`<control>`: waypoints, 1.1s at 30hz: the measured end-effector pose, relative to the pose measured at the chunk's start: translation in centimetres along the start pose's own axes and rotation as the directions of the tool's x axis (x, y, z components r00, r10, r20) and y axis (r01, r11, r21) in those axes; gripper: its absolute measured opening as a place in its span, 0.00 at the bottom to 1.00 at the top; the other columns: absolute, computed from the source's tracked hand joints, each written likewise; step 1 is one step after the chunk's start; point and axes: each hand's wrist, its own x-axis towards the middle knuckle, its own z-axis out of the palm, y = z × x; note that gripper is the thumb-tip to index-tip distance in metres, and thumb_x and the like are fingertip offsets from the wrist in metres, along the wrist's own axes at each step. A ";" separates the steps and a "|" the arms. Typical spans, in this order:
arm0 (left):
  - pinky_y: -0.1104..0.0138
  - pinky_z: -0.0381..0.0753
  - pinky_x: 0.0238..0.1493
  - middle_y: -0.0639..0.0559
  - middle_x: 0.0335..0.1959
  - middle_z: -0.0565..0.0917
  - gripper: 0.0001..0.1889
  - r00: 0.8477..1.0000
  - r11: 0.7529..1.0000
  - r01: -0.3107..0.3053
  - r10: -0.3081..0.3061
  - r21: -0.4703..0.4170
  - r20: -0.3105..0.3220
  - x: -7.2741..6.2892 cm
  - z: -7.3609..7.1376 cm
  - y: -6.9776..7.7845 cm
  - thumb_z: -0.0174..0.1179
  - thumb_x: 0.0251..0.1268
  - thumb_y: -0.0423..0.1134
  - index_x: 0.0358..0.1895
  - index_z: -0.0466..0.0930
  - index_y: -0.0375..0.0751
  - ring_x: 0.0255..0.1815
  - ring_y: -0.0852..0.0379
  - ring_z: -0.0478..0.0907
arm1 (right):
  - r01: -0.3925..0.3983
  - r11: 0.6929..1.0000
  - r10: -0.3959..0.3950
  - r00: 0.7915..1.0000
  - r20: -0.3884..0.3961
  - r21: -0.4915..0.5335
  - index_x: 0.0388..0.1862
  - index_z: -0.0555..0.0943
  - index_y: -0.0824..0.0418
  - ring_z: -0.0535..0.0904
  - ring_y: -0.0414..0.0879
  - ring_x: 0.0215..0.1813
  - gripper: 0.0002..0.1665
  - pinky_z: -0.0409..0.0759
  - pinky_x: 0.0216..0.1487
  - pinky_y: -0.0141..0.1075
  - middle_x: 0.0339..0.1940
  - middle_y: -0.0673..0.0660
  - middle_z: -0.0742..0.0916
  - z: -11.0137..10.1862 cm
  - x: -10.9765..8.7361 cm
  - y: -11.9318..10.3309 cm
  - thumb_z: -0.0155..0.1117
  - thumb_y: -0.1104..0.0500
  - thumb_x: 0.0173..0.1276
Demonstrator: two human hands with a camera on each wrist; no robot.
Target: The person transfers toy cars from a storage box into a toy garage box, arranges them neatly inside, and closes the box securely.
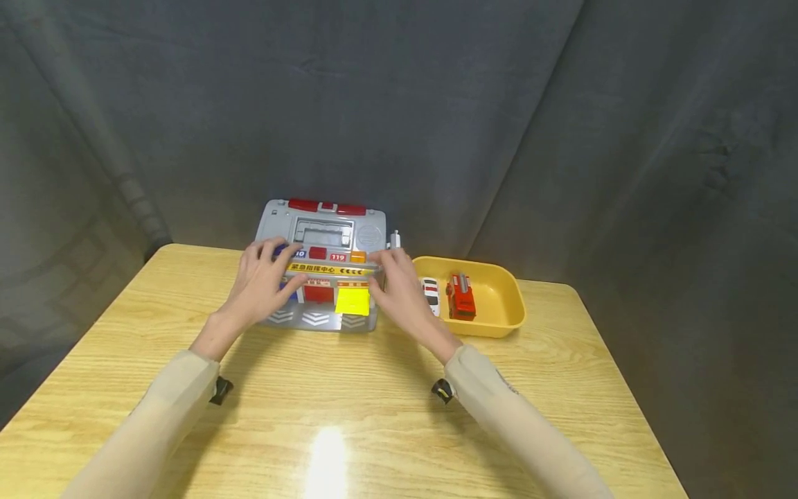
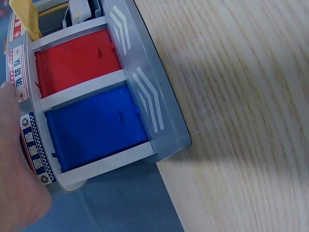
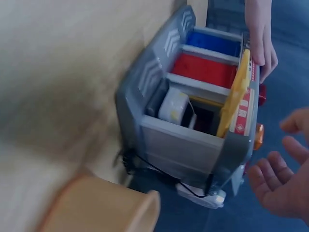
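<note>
A grey toy emergency station [image 1: 319, 320] stands on the table, with red [image 2: 77, 60] and blue garage doors [image 2: 96, 128] down. Its yellow door [image 3: 235, 96] is swung up, and a white toy vehicle [image 3: 174, 105] sits in that bay. My left hand [image 1: 258, 281] rests on the station's left side, thumb near the front edge; the right wrist view shows its fingers fairly straight. At the station's right end is my right hand [image 1: 402, 287]. Its loosely bent fingers stand apart from the orange button [image 3: 259, 136] in the right wrist view, holding nothing.
A yellow plastic bin [image 1: 499, 305] stands right of the station, holding a red toy fire truck [image 1: 461, 298] and a white toy car [image 1: 431, 294]. A white piece [image 1: 395, 240] is attached at the station's right side. Grey curtains [image 1: 399, 104] hang behind the wooden table [image 1: 280, 430].
</note>
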 end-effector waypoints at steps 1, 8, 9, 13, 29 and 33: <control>0.37 0.47 0.64 0.35 0.67 0.60 0.34 1.000 1.000 0.001 -0.001 0.002 0.002 0.0 0.0 0.0 0.53 0.67 0.58 0.69 0.64 0.41 0.67 0.34 0.51 | 0.024 0.999 -0.023 1.000 0.021 -0.043 0.59 0.76 0.61 0.69 0.49 0.51 0.25 0.72 0.49 0.38 0.53 0.57 0.74 0.0 0.3 -0.1 0.65 0.66 0.62; 0.37 0.48 0.64 0.34 0.67 0.60 0.33 1.000 1.000 0.016 -0.016 0.007 0.002 0.2 -0.1 0.3 0.54 0.67 0.57 0.68 0.65 0.41 0.67 0.33 0.51 | 0.112 0.960 -0.059 0.977 0.206 -0.256 0.70 0.67 0.56 0.60 0.54 0.67 0.40 0.61 0.68 0.46 0.71 0.59 0.65 0.8 2.7 -0.4 0.71 0.56 0.60; 0.37 0.48 0.64 0.34 0.67 0.60 0.33 1.000 1.000 0.018 -0.018 0.008 0.005 0.2 0.0 0.3 0.54 0.67 0.58 0.68 0.65 0.41 0.68 0.33 0.50 | 0.114 0.956 -0.053 0.973 0.224 -0.271 0.71 0.66 0.56 0.60 0.54 0.67 0.41 0.60 0.69 0.47 0.71 0.59 0.64 1.0 2.9 -0.3 0.71 0.56 0.59; 0.37 0.47 0.64 0.34 0.67 0.59 0.33 1.000 1.000 0.011 -0.011 -0.001 0.009 0.2 0.1 0.5 0.52 0.68 0.59 0.68 0.65 0.41 0.68 0.32 0.50 | 0.111 0.939 -0.018 0.962 0.274 -0.325 0.74 0.62 0.55 0.60 0.55 0.67 0.46 0.61 0.68 0.48 0.70 0.60 0.65 1.6 3.2 -0.2 0.71 0.56 0.58; 0.37 0.47 0.65 0.33 0.67 0.60 0.33 1.000 1.000 -0.006 0.006 0.003 0.007 0.5 0.5 0.5 0.53 0.68 0.58 0.68 0.65 0.41 0.68 0.32 0.50 | 0.139 0.837 -0.014 0.972 0.234 -0.529 0.73 0.60 0.50 0.62 0.55 0.64 0.49 0.63 0.66 0.43 0.68 0.61 0.66 3.7 2.6 0.2 0.75 0.56 0.56; 0.36 0.47 0.64 0.32 0.66 0.60 0.32 1.000 1.000 -0.001 0.001 -0.001 0.000 -0.1 0.5 0.1 0.52 0.68 0.58 0.68 0.65 0.40 0.67 0.30 0.50 | 0.142 0.828 -0.019 0.974 0.225 -0.543 0.73 0.60 0.49 0.61 0.54 0.65 0.49 0.63 0.67 0.43 0.69 0.60 0.66 4.5 2.5 0.1 0.75 0.57 0.56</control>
